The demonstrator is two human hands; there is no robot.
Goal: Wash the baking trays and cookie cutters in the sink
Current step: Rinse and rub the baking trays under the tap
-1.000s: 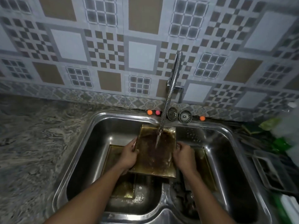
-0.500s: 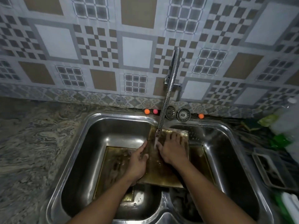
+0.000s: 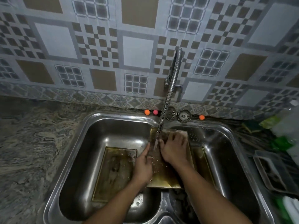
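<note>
- Patterned wall [image 3: 137, 52] tiles back a steel double sink [image 3: 77, 143] set in a marbled stone table [image 3: 32, 143].
- A brownish tray [image 3: 163, 177] sits tilted over the divider between the two basins, its near edge lowest.
- The left hand [image 3: 143, 165] grips the tray's 9 o'clock edge, thumb on top.
- The right hand [image 3: 175, 147] lies flat on the tray's far half, fingers spread and pressing.
- Water [image 3: 155, 143] runs from the hose tap [image 3: 169, 88] onto the tray between the hands.
- A left tray [image 3: 113, 173] lies on the left basin's floor at 9 o'clock, and a right tray [image 3: 203, 160] shows in the right basin at 3 o'clock.
- At 12 o'clock on the back rim stand two strainers [image 3: 184, 116], with small orange and pink balls [image 3: 147, 112] beside them.
- A dark rack [image 3: 273, 172] sits on the table at 3 o'clock, past the sink.
</note>
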